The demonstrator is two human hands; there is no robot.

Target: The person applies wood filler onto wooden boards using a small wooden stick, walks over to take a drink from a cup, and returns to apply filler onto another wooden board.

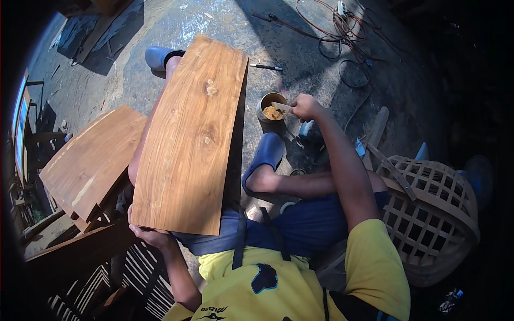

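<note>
A long wooden board (187, 139) with knots and pale filled patches lies across my lap and leg. My left hand (150, 235) grips its near left corner, thumb at the edge and fingers partly hidden underneath. To the right of the board, my right hand (306, 107) is closed around a small flat spatula (281, 107). Its blade reaches into an open can (261, 113) that holds crumbly tan-orange filler (274, 113). The can stands on the floor just beyond my blue shoe (264, 155).
More wooden panels (93, 160) are stacked at the left. A black-and-white pen (266, 67) lies near the board's far edge. Tangled cables (342, 37) spread over the concrete floor at the far right. A slatted wooden basket-like frame (428, 208) stands by my right side.
</note>
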